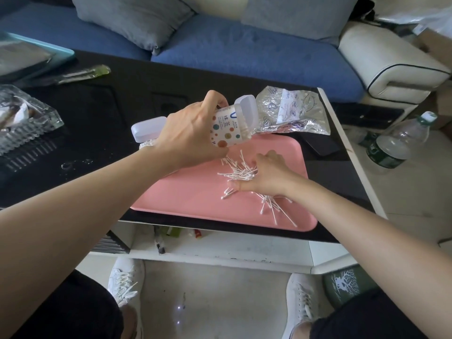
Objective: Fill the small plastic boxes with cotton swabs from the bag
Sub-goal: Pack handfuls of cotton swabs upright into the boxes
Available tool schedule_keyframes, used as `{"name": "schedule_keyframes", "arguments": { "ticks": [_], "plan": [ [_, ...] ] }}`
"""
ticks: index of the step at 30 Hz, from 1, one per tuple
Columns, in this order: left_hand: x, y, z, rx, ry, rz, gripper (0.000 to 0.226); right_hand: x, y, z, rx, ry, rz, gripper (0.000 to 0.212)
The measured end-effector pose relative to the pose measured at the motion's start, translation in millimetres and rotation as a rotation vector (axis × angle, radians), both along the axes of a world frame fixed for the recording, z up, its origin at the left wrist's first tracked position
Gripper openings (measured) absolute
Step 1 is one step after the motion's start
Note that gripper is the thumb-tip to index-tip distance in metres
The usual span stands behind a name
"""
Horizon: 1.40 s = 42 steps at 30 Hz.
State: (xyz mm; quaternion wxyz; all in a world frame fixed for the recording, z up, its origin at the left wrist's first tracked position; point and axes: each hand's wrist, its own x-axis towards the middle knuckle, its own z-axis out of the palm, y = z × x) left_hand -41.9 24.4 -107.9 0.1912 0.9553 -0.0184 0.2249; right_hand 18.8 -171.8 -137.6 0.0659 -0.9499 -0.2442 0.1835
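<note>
At frame centre the left hand (pixel 188 133) grips the box (pixel 230 128), lid open, mouth tilted over the tray (pixel 186 192). The right hand (pixel 266 174) lies on the swabs (pixel 238 173); whether it pinches any cannot be told. Align a bundle parallel before insertion. The bag (pixel 291 111) lies beyond.

Matt pink plastic tray (pixel 186 192); glossy black table (pixel 97 133)

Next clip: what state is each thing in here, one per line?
Box: lid flipped open, tilted, gripped by left hand.
Second box: lying behind the left hand, mostly hidden.
Cotton swabs: loose on the pink tray, right hand touching them.
Bag: crumpled, lying beyond the tray.
Water bottle: capped.
</note>
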Motion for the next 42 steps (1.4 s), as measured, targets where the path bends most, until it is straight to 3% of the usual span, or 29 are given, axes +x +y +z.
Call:
{"name": "schedule_keyframes", "arguments": {
  "ticks": [3, 5, 12, 17, 20, 22, 26, 31, 33, 42],
  "plan": [
    [0, 0, -1, 0.009, 0.006, -0.001, 0.071, -4, 7, -1, -0.044, -0.011, 0.089, 0.117],
    [0, 1, -1, 0.015, 0.001, -0.005, 0.071, -1, 6, -2, -0.002, -0.005, 0.15, 0.111],
    [-1, 1, -1, 0.006, 0.012, -0.01, 0.071, 10, 10, -10, 0.204, -0.071, 0.323, 0.051],
    [-2, 0, -2, 0.0, 0.025, -0.002, 0.07, 7, 14, -9, 0.043, -0.189, 0.439, 0.027],
    [-3, 1, -6, 0.003, 0.022, 0.001, 0.069, 3, 7, -12, -0.135, -0.313, 0.485, 0.036],
    [-2, 1, -7, 0.011, 0.024, -0.006, 0.07, 3, 4, -12, -0.136, -0.298, 0.433, 0.039],
    [0, 0, -7, -0.001, 0.015, 0.005, 0.075, 6, 2, -16, 0.008, -0.201, 0.302, 0.018],
    [-1, -3, -5, -0.029, 0.035, 0.008, 0.079, 14, -3, -13, 0.111, -0.057, 0.214, 0.026],
    [2, -2, -5, -0.033, 0.064, 0.018, 0.082, 21, -5, -13, 0.199, 0.011, 0.161, 0.015],
    [5, -2, -10, -0.038, 0.136, 0.034, 0.074, 33, -13, -1, 0.898, 0.41, -0.259, 0.026]
  ]
}}
